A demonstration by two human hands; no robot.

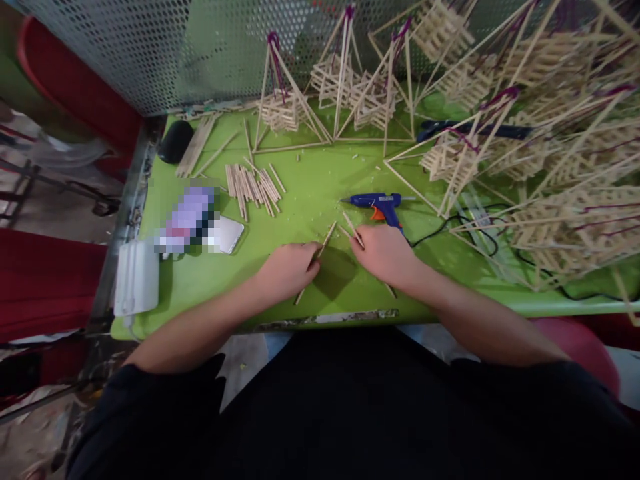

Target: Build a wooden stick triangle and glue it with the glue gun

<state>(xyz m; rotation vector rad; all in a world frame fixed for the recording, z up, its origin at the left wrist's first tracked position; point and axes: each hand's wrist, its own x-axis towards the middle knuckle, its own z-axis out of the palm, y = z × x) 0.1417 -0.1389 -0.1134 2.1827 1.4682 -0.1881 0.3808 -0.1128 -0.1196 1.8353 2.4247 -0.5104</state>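
Observation:
Low over the green table, my left hand [290, 270] is closed round a thin wooden stick [328, 237], whose lower end shows beneath the palm. My right hand [383, 250] grips a wooden stick [353, 229] between thumb and fingers; another stick end pokes out beside it, and a tip shows below the hand. The upper ends of the sticks lean toward each other with a gap between. Just beyond my right hand lies a blue glue gun [375, 199] with an orange trigger, its nozzle pointing left. A pile of short sticks [253, 187] lies farther off to the left.
Stick frames with purple ties [285, 110] line the back by the perforated metal panel [220, 53]; many more crowd the right. A black cable [440, 230] runs right. At left are a black rounded object [175, 141], long sticks [197, 143] and a white box [137, 277].

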